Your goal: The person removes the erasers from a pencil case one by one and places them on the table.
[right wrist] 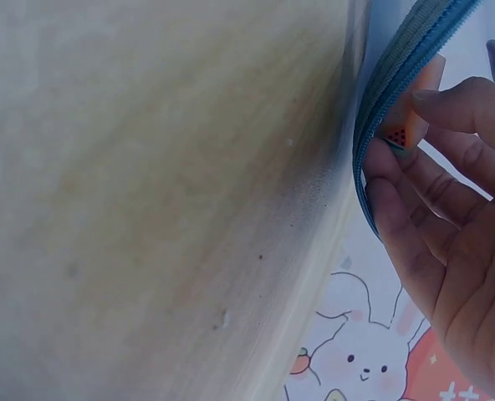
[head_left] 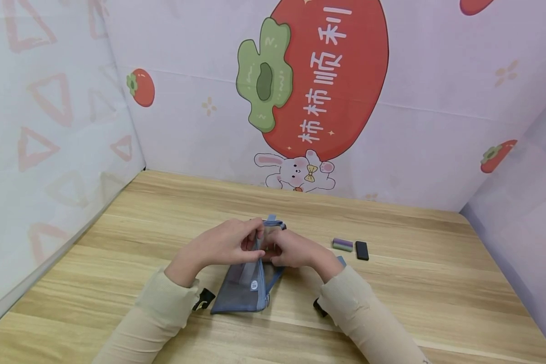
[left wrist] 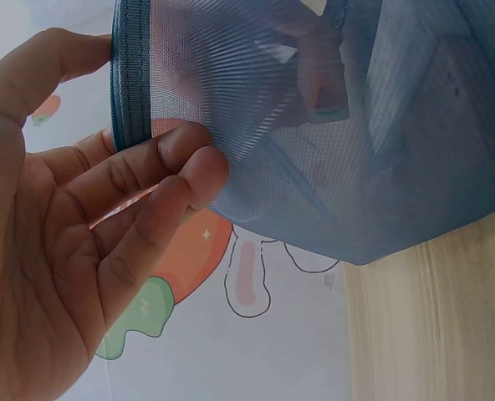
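- Blue mesh zipper pouch (head_left: 247, 283): near end on the wooden table (head_left: 118, 242), far end raised between both hands.
- Left hand (head_left: 225, 245): thumb and curled fingers pinch the pouch's zipper edge.
- Right hand (head_left: 291, 250): curled fingers grip the zipper edge.
- Beyond, to the right: purple-green eraser (head_left: 343, 244) beside black eraser (head_left: 361, 250).

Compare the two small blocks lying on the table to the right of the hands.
The purple-and-green block is striped in muted purple and green, while the black block is plain black. The purple-and-green block lies nearer the right hand, the black block farther out. The first lies crosswise, the second lengthwise. Both are small, rectangular, flat on the wooden table and untouched.
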Tool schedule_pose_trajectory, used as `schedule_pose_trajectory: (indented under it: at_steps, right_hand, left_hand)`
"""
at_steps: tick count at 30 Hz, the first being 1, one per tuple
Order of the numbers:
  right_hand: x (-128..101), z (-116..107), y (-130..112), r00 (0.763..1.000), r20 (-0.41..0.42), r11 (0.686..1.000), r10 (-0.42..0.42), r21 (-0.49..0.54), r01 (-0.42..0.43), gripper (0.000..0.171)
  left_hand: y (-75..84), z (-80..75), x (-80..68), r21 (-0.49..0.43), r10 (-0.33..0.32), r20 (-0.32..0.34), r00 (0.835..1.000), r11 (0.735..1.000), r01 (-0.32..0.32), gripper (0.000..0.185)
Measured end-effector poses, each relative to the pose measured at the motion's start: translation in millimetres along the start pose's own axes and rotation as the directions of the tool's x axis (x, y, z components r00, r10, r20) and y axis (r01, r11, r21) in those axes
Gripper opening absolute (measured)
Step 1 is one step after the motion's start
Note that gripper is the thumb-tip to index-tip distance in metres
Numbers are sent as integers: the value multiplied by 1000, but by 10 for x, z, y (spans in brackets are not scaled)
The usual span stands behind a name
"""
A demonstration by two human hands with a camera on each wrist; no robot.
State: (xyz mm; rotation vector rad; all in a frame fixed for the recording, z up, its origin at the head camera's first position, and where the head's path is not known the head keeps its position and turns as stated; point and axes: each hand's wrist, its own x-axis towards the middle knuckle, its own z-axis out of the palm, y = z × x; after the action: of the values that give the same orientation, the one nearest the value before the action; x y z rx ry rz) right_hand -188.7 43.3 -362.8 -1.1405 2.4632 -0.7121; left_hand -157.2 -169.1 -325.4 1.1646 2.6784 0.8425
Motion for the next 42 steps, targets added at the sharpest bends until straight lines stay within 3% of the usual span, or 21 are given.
schedule_pose_trajectory:
  at_steps: [42]
  right_hand:
    - [-218,-74,-79,999,-31,999,37,14,-36,25]
  left_hand:
    - [12,5,8,31,4,2,1000,1000,-4,24]
